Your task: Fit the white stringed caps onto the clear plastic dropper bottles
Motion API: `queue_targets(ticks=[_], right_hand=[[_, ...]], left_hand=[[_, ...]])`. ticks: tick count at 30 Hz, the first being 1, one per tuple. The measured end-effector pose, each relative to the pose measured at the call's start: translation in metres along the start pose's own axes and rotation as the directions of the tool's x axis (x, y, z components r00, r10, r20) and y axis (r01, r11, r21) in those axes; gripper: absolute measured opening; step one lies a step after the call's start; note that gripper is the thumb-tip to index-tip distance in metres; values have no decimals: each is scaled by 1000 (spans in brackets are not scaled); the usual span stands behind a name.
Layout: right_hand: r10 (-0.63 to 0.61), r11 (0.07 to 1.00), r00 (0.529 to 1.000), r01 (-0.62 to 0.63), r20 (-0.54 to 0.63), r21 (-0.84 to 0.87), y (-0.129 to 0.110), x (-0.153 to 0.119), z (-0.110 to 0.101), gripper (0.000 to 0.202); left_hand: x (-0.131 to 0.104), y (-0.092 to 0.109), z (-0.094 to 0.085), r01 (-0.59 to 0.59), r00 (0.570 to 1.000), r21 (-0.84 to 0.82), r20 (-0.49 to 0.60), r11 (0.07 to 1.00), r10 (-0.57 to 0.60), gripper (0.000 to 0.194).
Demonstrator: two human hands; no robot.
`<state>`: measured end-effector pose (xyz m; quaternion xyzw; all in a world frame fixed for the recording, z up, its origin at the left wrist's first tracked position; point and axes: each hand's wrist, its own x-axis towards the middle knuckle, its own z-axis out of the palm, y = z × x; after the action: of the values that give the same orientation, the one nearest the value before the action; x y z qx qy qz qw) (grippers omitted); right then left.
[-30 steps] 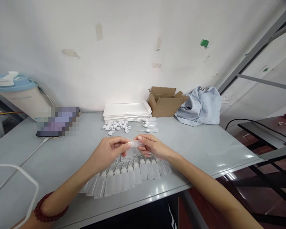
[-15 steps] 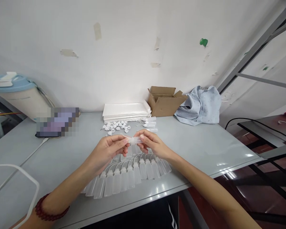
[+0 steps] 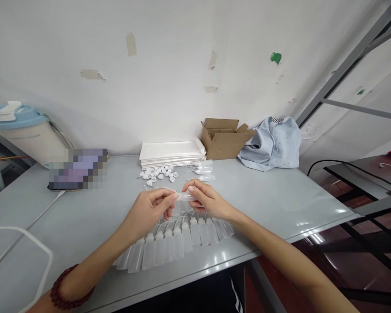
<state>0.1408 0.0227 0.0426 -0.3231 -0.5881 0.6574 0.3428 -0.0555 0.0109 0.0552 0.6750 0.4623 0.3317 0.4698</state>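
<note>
I have a small translucent bottle (image 3: 185, 197) pinched in both hands, lying nearly level above the grey table (image 3: 263, 204). My left hand (image 3: 156, 206) grips its left end between thumb and forefinger (my fingertips cover that part, so I cannot tell how any cap sits). My right hand (image 3: 211, 201) clasps the body, thumb on top. Below my hands and reaching closer to me, a fanned row of capped bottles (image 3: 168, 248) lies with thin curved tubes pointing away. Beyond my hands are scattered white caps (image 3: 164, 170) and a few slim bottles (image 3: 207, 178). Just behind these lies a stack of white packets (image 3: 172, 152), with an open cardboard box (image 3: 230, 146) beside it, then a pale blue cloth bag (image 3: 283, 150).
</note>
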Motion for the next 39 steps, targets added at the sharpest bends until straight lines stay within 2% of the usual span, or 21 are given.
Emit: queue_targets(ticks=[2, 4, 5, 7, 8, 10, 12, 13, 15, 17, 19, 21, 24, 26, 28, 30, 32, 34, 37, 39], right_hand=[[-13, 1000, 1000, 13, -8, 1, -1, -1, 1, 28], [6, 1000, 1000, -6, -20, 12, -1, 0, 1, 29], [26, 999, 999, -26, -25, 24, -1, 0, 0, 29], [81, 995, 996, -79, -26, 65, 0, 1, -2, 29], [109, 990, 994, -107, -22, 90, 1, 1, -2, 29], [158, 978, 987, -155, -14, 139, 2, 2, -2, 28], [191, 967, 982, -186, -9, 174, 1, 2, -2, 28], [200, 963, 980, -195, -9, 186, 1, 2, -1, 28], [208, 960, 978, -201, -18, 196, -1, 2, 0, 29], [208, 961, 978, -199, -29, 194, -2, 2, 0, 30], [202, 964, 979, -193, -31, 183, -4, 2, 1, 29], [184, 969, 983, -176, -26, 172, -5, 1, 0, 29], [144, 979, 989, -139, -24, 147, -5, 0, 0, 28], [135, 983, 990, -130, -29, 130, -5, 0, 0, 28], [141, 983, 989, -135, -37, 123, -5, 0, 0, 28], [153, 981, 987, -147, -43, 127, -5, 0, 0, 28], [159, 979, 986, -152, -47, 133, -5, 0, 0, 27], [154, 980, 987, -146, -48, 136, -5, 0, -1, 26], [142, 982, 989, -135, -38, 132, -5, 0, 0, 27], [142, 983, 989, -137, -38, 124, -4, 0, 1, 28]], left_hand=[[0, 0, 0, 51, 997, -69, 59, 996, -47, 28], [0, -1, 1, 36, 997, -78, 66, 996, -31, 25], [0, -3, 3, -8, 999, -51, 38, 999, 10, 22], [-1, -6, 5, -161, 985, 67, -50, 985, 165, 17], [-2, -9, 7, -253, 959, 145, -90, 956, 268, 15], [-2, -13, 9, -408, 879, 283, -135, 868, 457, 14], [-2, -15, 10, -486, 819, 343, -143, 804, 556, 15], [-1, -15, 10, -501, 808, 340, -145, 796, 571, 16], [-1, -12, 10, -487, 830, 275, -147, 829, 537, 17], [-2, -7, 9, -417, 887, 163, -144, 894, 439, 15], [-1, -2, 7, -293, 945, 55, -132, 955, 298, 14], [-1, 1, 5, -148, 984, -26, -101, 989, 144, 16], [0, 1, 2, 21, 1000, -72, 1, 997, -21, 20], [-1, -1, 2, -6, 1000, -23, 16, 1000, 7, 21], [-2, -3, 4, -174, 983, 92, -39, 981, 178, 19], [-3, -5, 7, -352, 920, 220, -98, 910, 379, 18], [-4, -6, 8, -428, 877, 279, -101, 859, 470, 18], [-4, -6, 8, -390, 902, 253, -86, 886, 422, 18], [-4, -6, 7, -265, 955, 214, -80, 940, 287, 22], [-4, -7, 6, -248, 959, 244, -75, 937, 274, 22]])
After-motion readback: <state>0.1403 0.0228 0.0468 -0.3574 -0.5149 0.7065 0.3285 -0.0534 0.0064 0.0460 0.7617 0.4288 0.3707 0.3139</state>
